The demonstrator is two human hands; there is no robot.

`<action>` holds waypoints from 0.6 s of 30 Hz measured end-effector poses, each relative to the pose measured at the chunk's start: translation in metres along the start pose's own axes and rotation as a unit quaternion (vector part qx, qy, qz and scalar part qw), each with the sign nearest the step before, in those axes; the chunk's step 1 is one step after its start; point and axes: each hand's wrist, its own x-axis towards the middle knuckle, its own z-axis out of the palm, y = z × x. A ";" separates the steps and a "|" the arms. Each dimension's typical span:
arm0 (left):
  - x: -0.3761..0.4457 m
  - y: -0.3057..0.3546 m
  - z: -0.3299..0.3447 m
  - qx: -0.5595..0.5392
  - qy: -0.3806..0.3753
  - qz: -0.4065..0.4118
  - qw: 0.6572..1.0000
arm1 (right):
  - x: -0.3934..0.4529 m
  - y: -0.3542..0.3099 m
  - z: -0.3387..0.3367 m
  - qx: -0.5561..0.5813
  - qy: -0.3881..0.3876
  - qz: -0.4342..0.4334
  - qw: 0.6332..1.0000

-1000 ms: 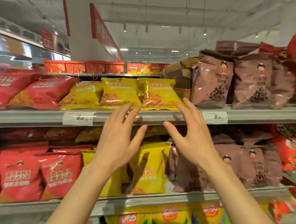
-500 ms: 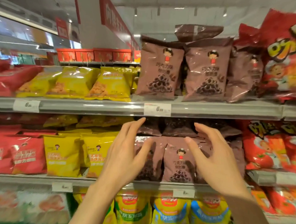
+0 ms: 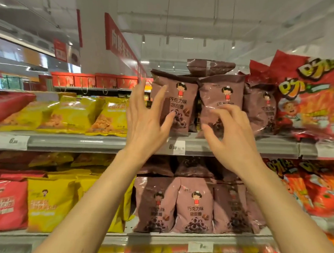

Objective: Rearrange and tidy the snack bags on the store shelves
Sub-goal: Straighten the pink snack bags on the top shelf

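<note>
Two brown chocolate snack bags stand upright side by side on the upper shelf (image 3: 228, 147). My left hand (image 3: 146, 122) is raised with spread fingers in front of the left brown bag (image 3: 177, 96), its thumb at the bag's face. My right hand (image 3: 230, 132) reaches at the right brown bag (image 3: 220, 92) with loosely bent fingers near its lower front. Neither hand grips a bag. Another brown bag (image 3: 210, 66) lies flat on top of the pair.
Yellow snack bags (image 3: 72, 113) lie tilted on the upper shelf to the left, and large red bags (image 3: 311, 101) crowd the right. More brown bags (image 3: 193, 206), yellow bags (image 3: 50, 203) and red bags (image 3: 6, 204) fill the lower shelf.
Both hands rose from the lower-shelf brown bags up to the upper-shelf brown bags. The view tilted upward and moved closer to the shelf.
</note>
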 end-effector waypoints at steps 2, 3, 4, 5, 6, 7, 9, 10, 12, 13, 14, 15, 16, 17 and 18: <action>0.015 0.001 0.012 0.020 -0.005 0.028 0.999 | 0.016 -0.001 0.008 -0.047 0.027 -0.001 0.999; 0.020 0.003 0.017 0.018 -0.014 0.033 0.999 | 0.023 0.000 0.013 -0.070 0.034 0.002 0.997; 0.024 0.006 0.022 0.012 -0.027 0.027 0.999 | 0.028 0.000 0.017 -0.088 0.034 0.009 0.995; 0.026 0.008 0.027 0.009 -0.040 0.015 0.999 | 0.033 0.002 0.022 -0.100 0.028 0.019 0.994; 0.028 0.009 0.031 0.009 -0.050 -0.001 0.999 | 0.037 0.004 0.027 -0.108 0.019 0.031 0.994; 0.029 0.010 0.033 0.010 -0.057 -0.018 0.998 | 0.040 0.007 0.032 -0.111 0.008 0.043 0.993; 0.030 0.010 0.036 0.001 -0.067 -0.045 0.997 | 0.043 0.012 0.039 -0.107 -0.006 0.057 0.993; 0.031 0.010 0.037 -0.005 -0.071 -0.053 0.996 | 0.043 0.014 0.041 -0.108 -0.005 0.056 0.993; 0.032 0.010 0.036 -0.013 -0.080 -0.061 0.995 | 0.045 0.017 0.041 -0.119 0.002 0.051 0.992; 0.033 0.011 0.035 -0.014 -0.084 -0.062 0.994 | 0.047 0.018 0.039 -0.123 0.005 0.050 0.991; 0.033 0.012 0.035 -0.012 -0.085 -0.061 0.994 | 0.050 0.017 0.037 -0.123 0.006 0.051 0.991; 0.033 0.012 0.036 -0.011 -0.085 -0.058 0.995 | 0.052 0.017 0.035 -0.124 0.004 0.052 0.991; 0.032 0.013 0.037 -0.010 -0.084 -0.057 0.995 | 0.054 0.016 0.034 -0.127 -0.001 0.053 0.991; 0.030 0.013 0.038 -0.009 -0.083 -0.056 0.995 | 0.054 0.016 0.033 -0.134 -0.007 0.052 0.990; 0.029 0.013 0.040 -0.007 -0.081 -0.055 0.995 | 0.053 0.016 0.034 -0.144 -0.010 0.048 0.988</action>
